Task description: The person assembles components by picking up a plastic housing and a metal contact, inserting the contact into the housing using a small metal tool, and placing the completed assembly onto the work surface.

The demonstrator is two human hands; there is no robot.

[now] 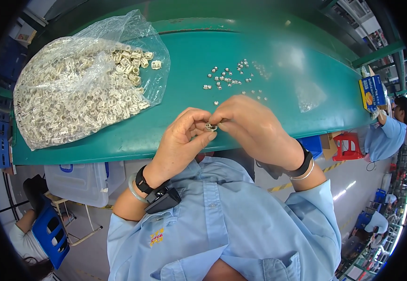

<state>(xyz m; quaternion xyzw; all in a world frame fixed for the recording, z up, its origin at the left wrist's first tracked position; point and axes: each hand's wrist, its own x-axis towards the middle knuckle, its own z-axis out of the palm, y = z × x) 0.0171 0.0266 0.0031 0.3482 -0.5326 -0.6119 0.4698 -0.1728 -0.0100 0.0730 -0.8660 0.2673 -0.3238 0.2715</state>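
My left hand [181, 136] pinches a small pale part with dark, shiny spots [211, 126] between thumb and fingers, just over the table's near edge. My right hand [252, 125] meets it there, fingertips pressed together at the same part; whether they hold a separate piece is hidden. Beyond my hands, small shiny metal pieces [229, 80] lie scattered on the green tabletop [184, 61]. On the left rests a large clear plastic bag [159, 40], its open end toward the middle. Many cream-coloured plastic parts [81, 93] fill it, some lying loose at its mouth.
A small clear bag [311, 97] lies on the right of the table. Past it stands a blue and yellow box [372, 92] near a person in blue [386, 136]. A lidded clear bin [77, 182], a blue chair [51, 234] and a red stool [347, 146] are below table level.
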